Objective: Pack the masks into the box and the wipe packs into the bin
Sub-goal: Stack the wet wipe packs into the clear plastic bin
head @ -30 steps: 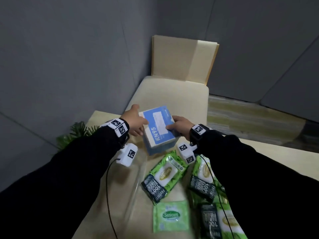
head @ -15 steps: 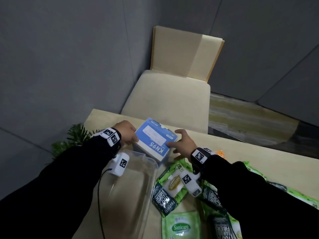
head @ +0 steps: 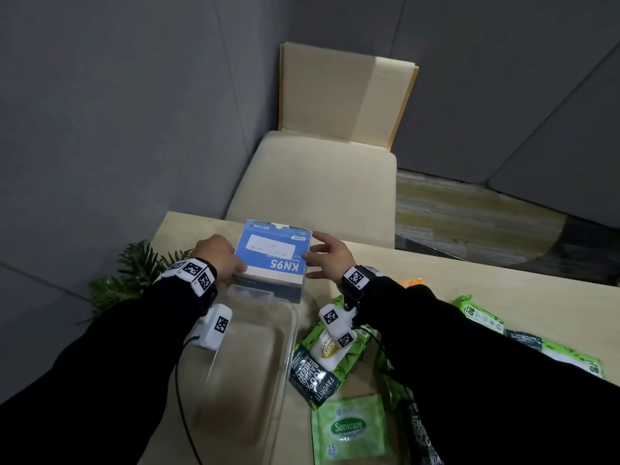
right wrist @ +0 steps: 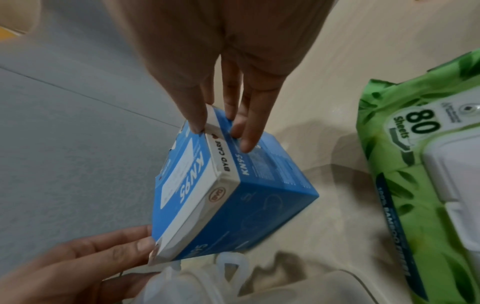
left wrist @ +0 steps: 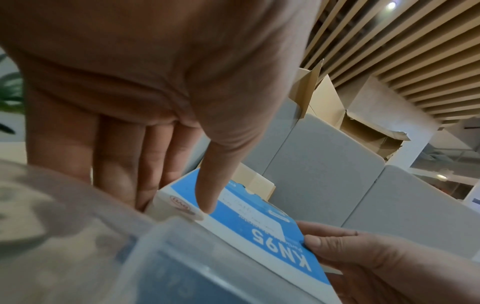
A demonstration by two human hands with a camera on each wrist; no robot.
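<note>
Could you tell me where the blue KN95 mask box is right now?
In the head view, the KN95 box sits at the table's far edge, just beyond the clear bin.

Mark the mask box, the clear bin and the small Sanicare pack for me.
mask box (head: 273,251): head view, blue top face with the white label.
clear bin (head: 291,333): head view, right rim.
Sanicare pack (head: 349,427): head view, logo at the middle of the front.

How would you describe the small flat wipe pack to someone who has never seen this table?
Find the clear plastic bin near the table's front edge. Just right of it lies the small flat pack. Unlike the bulkier wipe packs nearby, it is light green, reads "Sanicare", and has no dark band.
</note>
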